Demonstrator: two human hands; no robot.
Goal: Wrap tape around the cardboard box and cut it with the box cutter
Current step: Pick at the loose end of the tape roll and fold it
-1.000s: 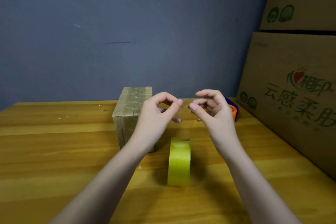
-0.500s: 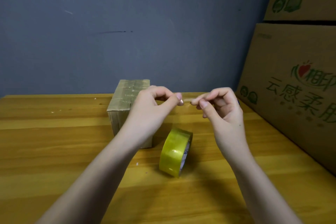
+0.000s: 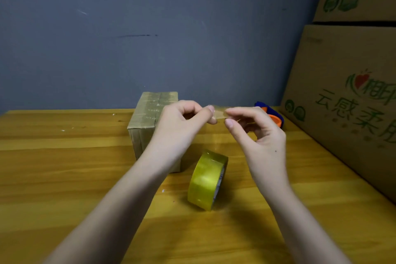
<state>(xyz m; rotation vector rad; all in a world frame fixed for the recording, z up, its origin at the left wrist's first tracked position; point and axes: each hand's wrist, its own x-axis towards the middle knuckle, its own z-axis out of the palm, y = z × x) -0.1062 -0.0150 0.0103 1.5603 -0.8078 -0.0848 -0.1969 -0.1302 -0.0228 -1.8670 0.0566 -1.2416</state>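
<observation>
Hands parted, stretching tape strip (image 3: 219, 112) (cartons (image 3: 347, 100): 云感柔).

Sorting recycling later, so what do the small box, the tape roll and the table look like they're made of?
Small box: brown cardboard, glossy tape strips on top. Tape roll: likely clear yellowish plastic film, shiny highlights. Table: wood or wood-look laminate, visible grain, slight sheen.

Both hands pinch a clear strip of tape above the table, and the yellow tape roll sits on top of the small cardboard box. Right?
Not quite. In the head view the yellow tape roll stands on the table, beside the small cardboard box, not on it. The left hand and right hand do pinch the clear strip.
</observation>
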